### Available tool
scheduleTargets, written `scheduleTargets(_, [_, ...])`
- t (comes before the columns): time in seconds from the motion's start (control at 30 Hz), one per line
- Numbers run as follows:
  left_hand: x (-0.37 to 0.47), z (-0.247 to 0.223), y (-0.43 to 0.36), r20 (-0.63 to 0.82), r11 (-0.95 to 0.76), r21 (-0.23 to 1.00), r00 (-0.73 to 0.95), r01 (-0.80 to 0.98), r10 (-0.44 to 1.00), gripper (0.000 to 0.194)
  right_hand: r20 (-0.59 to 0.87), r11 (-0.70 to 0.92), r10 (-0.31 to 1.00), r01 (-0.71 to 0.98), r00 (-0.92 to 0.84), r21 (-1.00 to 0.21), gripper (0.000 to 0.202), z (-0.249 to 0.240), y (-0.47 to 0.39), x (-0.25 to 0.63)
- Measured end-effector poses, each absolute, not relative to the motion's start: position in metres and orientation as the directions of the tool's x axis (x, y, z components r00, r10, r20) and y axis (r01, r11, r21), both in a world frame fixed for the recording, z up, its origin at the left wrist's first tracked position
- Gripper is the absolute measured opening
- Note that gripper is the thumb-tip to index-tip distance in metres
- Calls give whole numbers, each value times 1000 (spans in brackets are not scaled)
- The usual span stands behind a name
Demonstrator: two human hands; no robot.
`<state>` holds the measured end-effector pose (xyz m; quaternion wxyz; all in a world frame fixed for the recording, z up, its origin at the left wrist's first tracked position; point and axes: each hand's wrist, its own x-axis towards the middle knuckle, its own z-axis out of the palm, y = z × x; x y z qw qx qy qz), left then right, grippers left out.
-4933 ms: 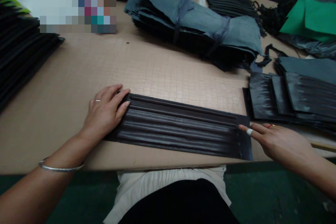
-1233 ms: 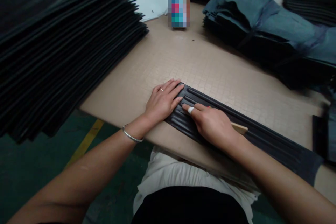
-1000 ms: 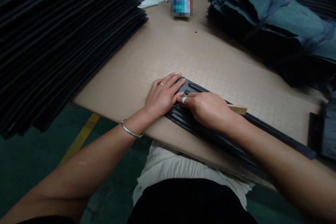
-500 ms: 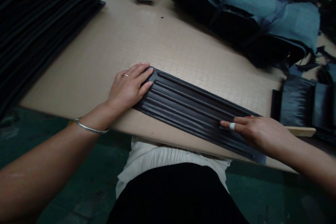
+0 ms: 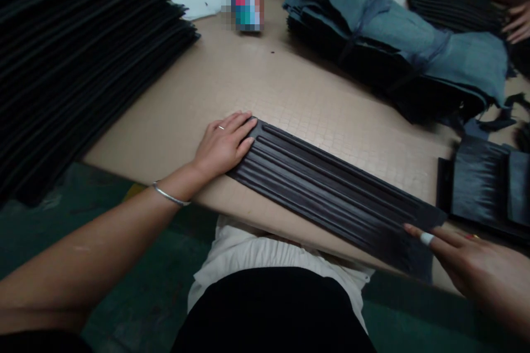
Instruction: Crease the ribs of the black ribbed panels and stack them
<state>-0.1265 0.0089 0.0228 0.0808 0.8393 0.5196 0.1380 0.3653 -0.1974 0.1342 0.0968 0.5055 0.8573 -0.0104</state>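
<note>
A long dark panel with raised parallel ridges lies flat and slanted near the table's front edge. My left hand rests on its left end, fingers spread over the corner. At the panel's right end is my right hand, its index finger, with a white band, stretched out onto the surface. The other fingers of my right hand are mostly hidden, and I cannot make out whether they hold anything.
A tall stack of black sheets covers the table's left side. A tied grey-blue bundle lies at the back right, with dark pieces nearer. Another person's hand shows at the far right. A blurred-out item stands at the back.
My right hand has slid right along the panel to its end, uncovering more ridges. The light wooden stick seen by it earlier is out of sight. My left hand stays on the corner; the view has shifted.
</note>
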Motion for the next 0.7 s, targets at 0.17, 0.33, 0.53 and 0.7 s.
scheduleTargets(0.17, [-124,24,7,147,-439,278,414,854,898,52,-68,597,802,797,-594,87,63,113,-135,205])
scheduleTargets(0.33, [-125,23,6,167,-449,297,417,843,894,50,-175,621,777,782,-604,58,54,101,-86,69])
scheduleTargets(0.53, [-123,25,4,190,-462,315,422,829,887,49,-256,623,773,770,-580,138,52,109,-77,43])
scheduleTargets(0.7, [-123,26,4,207,-472,308,427,826,880,50,-298,656,749,727,-592,204,54,116,-100,83])
